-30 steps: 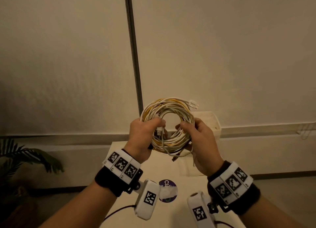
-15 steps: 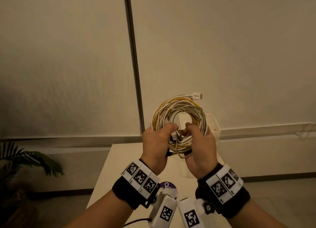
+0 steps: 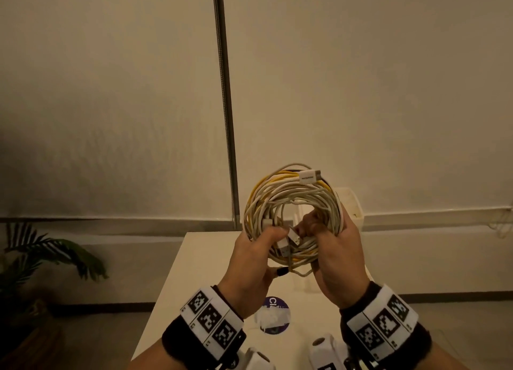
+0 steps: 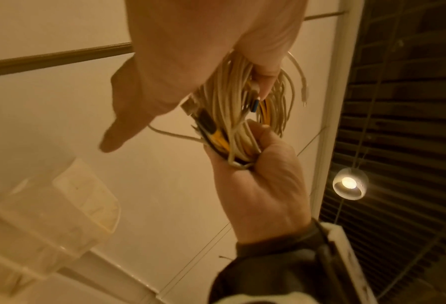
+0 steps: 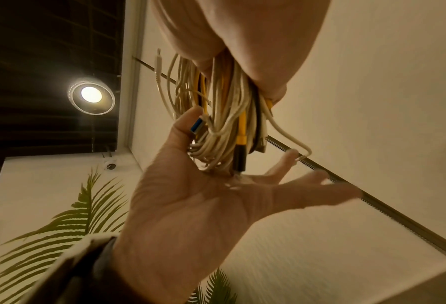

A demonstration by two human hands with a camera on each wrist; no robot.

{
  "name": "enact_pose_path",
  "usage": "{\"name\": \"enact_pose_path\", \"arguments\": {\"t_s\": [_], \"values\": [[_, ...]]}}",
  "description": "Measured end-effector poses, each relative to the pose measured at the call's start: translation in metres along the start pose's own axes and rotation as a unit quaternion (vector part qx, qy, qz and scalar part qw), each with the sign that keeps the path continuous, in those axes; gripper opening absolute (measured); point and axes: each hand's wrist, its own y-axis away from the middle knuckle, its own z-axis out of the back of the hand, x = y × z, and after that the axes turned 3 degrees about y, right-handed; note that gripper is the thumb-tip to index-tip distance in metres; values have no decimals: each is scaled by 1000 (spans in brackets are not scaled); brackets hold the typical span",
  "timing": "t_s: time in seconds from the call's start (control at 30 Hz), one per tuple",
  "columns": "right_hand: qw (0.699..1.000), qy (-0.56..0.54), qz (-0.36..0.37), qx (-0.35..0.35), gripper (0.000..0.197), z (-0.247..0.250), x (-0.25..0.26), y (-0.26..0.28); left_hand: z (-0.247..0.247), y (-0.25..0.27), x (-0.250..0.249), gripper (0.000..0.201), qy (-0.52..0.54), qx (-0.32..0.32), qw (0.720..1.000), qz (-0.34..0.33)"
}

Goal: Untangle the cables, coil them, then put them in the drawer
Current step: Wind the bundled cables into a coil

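Note:
A coil of white and yellow cables (image 3: pixel 291 200) is held upright in the air above the far part of the white table (image 3: pixel 194 272). My left hand (image 3: pixel 265 240) grips its lower left part, thumb over the strands. My right hand (image 3: pixel 322 232) holds the lower right part, with the thumb hooked through the middle of the ring and the fingers lying behind it. A white USB plug (image 3: pixel 309 176) sticks out at the top. In the left wrist view the bundle (image 4: pixel 232 115) is clamped in my left hand (image 4: pixel 253 156). A pale plastic drawer unit (image 3: pixel 351 203) stands behind the coil.
A round purple sticker (image 3: pixel 273 317) lies on the table near me. A metal pole (image 3: pixel 224 92) runs up the wall behind. A potted palm (image 3: pixel 41 253) stands on the floor at the left. The drawer unit (image 4: pixel 47 216) is below and left of my hands.
Both hands and the coil have shifted to the right and drawn closer together at the coil's lower edge. The coil has turned, bringing the white plug to the top right.

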Motion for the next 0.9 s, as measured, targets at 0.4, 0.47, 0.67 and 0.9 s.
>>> {"name": "enact_pose_path", "arguments": {"t_s": [0.4,0.47,0.67,0.9], "values": [[995,-80,3,-61,25,-11,-7,-1,-11,-14,5,46,10,-107,990,-91],[989,-107,-29,-98,23,-12,-14,-3,-15,-18,5,50,-39,-131,983,-124],[974,-167,-110,-110,19,-13,-26,-2,-9,-30,11,106,-125,-152,970,-140],[967,-202,-134,-85,11,-22,-37,7,11,-31,4,131,-64,-131,986,-80]]}}
